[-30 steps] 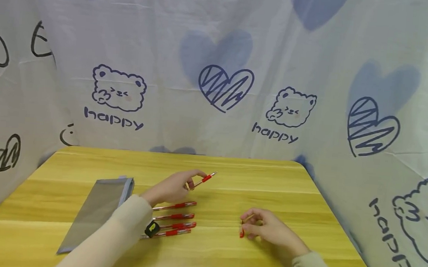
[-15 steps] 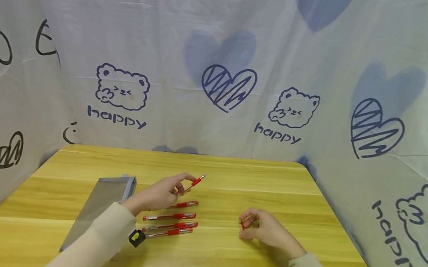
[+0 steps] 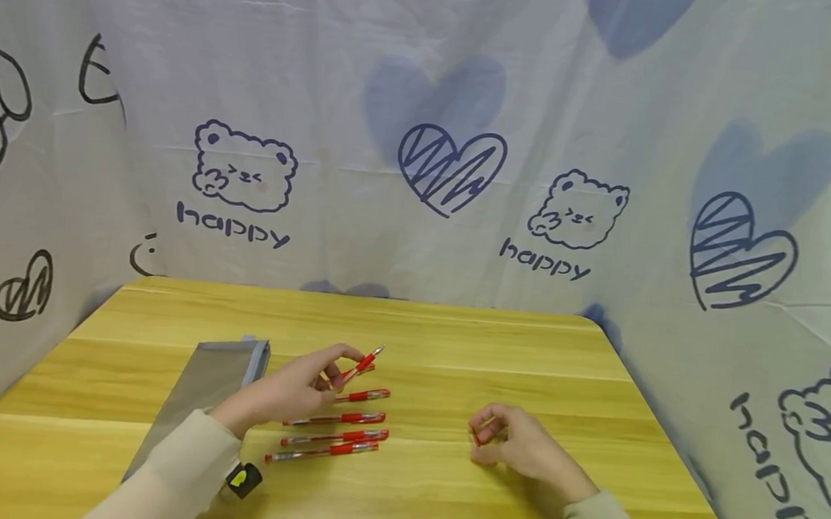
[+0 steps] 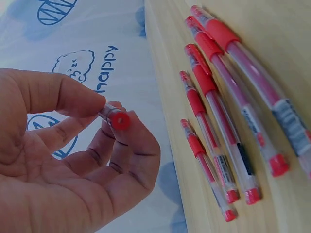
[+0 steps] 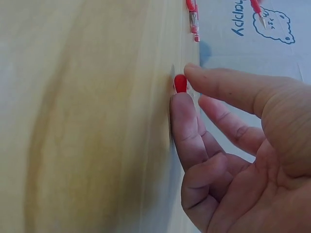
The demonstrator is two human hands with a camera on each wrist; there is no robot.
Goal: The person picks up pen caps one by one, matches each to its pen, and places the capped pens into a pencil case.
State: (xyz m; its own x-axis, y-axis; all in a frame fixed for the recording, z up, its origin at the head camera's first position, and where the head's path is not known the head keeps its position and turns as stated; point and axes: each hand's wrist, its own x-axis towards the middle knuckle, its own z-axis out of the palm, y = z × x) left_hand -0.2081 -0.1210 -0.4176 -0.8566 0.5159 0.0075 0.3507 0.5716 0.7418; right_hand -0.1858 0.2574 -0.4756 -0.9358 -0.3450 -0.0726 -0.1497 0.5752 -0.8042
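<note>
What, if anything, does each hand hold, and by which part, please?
The left hand pinches an uncapped red pen by its barrel; the right hand, a red cap, exact spot unclear.

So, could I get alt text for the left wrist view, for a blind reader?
A left hand pinches a pen, its red end facing the camera; five red pens lie in a row on a wood-grain table, with a printed cloth behind.
</note>
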